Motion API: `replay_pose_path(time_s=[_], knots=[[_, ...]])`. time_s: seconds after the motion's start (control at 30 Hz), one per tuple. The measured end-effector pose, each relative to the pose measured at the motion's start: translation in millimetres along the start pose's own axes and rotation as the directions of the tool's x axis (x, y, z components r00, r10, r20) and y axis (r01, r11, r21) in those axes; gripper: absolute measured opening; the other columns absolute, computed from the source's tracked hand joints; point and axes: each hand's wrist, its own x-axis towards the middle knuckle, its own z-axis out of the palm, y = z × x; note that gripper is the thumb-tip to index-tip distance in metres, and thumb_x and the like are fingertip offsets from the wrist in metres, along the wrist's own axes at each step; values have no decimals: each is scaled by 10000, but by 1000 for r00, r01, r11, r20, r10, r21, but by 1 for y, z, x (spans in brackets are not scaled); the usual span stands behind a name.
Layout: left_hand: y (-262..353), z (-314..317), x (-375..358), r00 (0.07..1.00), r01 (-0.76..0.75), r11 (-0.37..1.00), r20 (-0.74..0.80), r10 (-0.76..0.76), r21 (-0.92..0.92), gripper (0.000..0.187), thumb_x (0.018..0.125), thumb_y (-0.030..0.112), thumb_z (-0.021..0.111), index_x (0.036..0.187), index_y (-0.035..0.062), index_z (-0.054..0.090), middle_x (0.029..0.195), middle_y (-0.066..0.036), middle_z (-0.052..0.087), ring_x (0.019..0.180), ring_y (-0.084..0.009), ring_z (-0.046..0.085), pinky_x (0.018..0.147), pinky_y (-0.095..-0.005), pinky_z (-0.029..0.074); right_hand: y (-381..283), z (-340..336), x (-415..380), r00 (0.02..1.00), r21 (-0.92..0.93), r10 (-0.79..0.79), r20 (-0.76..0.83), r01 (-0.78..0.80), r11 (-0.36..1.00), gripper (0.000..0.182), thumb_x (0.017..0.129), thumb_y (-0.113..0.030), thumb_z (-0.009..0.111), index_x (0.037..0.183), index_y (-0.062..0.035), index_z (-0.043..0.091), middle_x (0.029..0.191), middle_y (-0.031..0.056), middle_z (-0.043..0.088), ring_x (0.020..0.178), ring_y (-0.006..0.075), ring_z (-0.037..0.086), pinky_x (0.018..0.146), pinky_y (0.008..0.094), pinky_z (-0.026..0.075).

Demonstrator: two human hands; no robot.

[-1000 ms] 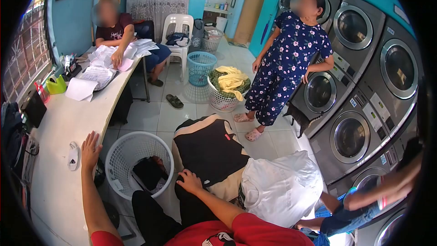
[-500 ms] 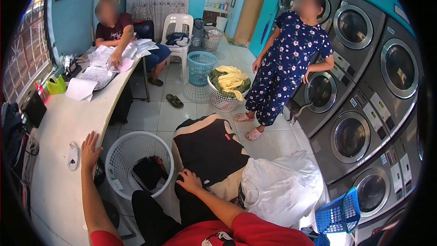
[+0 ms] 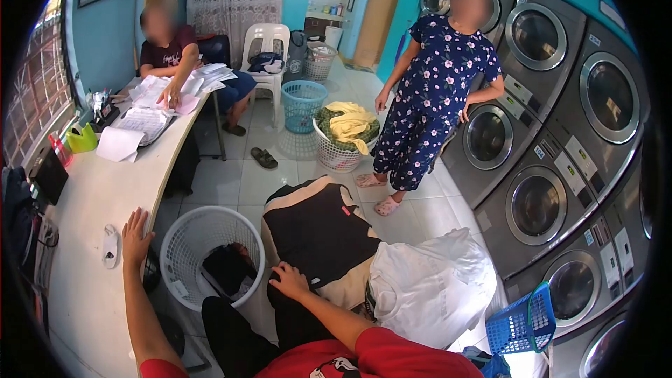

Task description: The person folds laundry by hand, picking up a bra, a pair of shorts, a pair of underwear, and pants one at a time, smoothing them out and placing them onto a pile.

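Observation:
My left hand (image 3: 136,238) lies on the edge of the white table (image 3: 84,203), fingers spread, holding nothing. Beside it on the table is a small white object with a cord (image 3: 110,246). My right hand (image 3: 289,281) rests on my knee with its fingers apart and nothing in it. Between my arms stands a white laundry basket (image 3: 175,252) with dark clothes (image 3: 227,269) at its bottom. Just beyond my right hand lies a black and beige garment (image 3: 318,231), and a pile of white shirts (image 3: 427,280) is to its right.
A person at the table (image 3: 168,49) touches papers (image 3: 150,91). Another person in a floral outfit (image 3: 444,84) stands by the front-loading machines (image 3: 535,203). A basket with yellow cloth (image 3: 339,157), a teal basket (image 3: 304,101), a sandal (image 3: 264,158) and a blue basket (image 3: 514,325) are on the floor.
The view has shifted slightly. The animal seen behind the standing person's legs is no longer visible. My hands have stayed in place on the table and knee.

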Motion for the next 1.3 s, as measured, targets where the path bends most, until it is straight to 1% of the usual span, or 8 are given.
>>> replay_pose_path(time_s=[0.17,0.23,0.33,0.47,0.53,0.63,0.73,1.3], knots=[[0,0,1,1000,-4,1000,11,4,14,630,714,128,615,1311,122,416,1424,-63,299,1330,-248,227,1082,-413,160,-1,-4,-1,1000,0,5,2,-5,1000,463,794,-424,558,1197,-205,493,1269,46,402,1114,311,457,874,483,415],[1,-1,0,1000,11,1000,27,-11,5,664,703,101,619,1327,139,395,1433,-56,283,1340,-241,205,1088,-417,140,-1,-7,0,994,65,11,109,-18,998,496,810,-421,548,1250,-215,449,1344,115,339,1202,350,372,919,529,356],[-3,1,0,1000,-6,1000,20,6,-9,663,706,102,616,1329,138,391,1433,-54,283,1340,-239,205,1088,-419,135,-3,-5,-2,1000,2,16,21,-16,1000,471,796,-430,554,1204,-204,487,1271,47,397,1130,312,441,888,492,404],[-4,2,0,1000,-28,999,2,28,16,633,718,129,611,1318,133,407,1426,-63,294,1330,-248,228,1081,-415,160,-1,-4,-2,1000,14,7,11,-7,1000,470,796,-428,557,1200,-198,489,1268,49,397,1130,312,442,888,491,404],[-2,0,0,1000,-16,1000,15,16,19,637,718,126,613,1319,132,405,1424,-64,297,1329,-248,228,1082,-414,160,0,-5,0,996,72,3,84,-9,997,490,805,-419,554,1239,-212,456,1337,119,346,1194,353,379,912,527,363],[0,-2,-1,1000,-4,1000,15,4,14,638,717,127,616,1319,131,405,1423,-63,299,1329,-247,229,1082,-414,160,0,-5,0,997,69,2,75,-8,998,488,803,-420,555,1234,-212,459,1333,121,349,1193,352,380,910,527,364],[-4,1,1,1000,-6,1000,29,6,4,655,709,126,603,1329,134,392,1431,-59,287,1340,-234,204,1085,-419,131,-2,-4,-3,1000,12,8,6,-8,1000,466,793,-422,562,1194,-195,491,1264,56,397,1132,312,441,889,490,403],[-3,0,0,1000,-14,1000,12,14,12,649,715,135,610,1327,138,394,1428,-59,290,1330,-248,226,1081,-423,158,-4,-8,-3,999,23,23,49,-24,999,472,803,-423,553,1211,-198,482,1293,55,381,1168,309,413,916,500,378]])
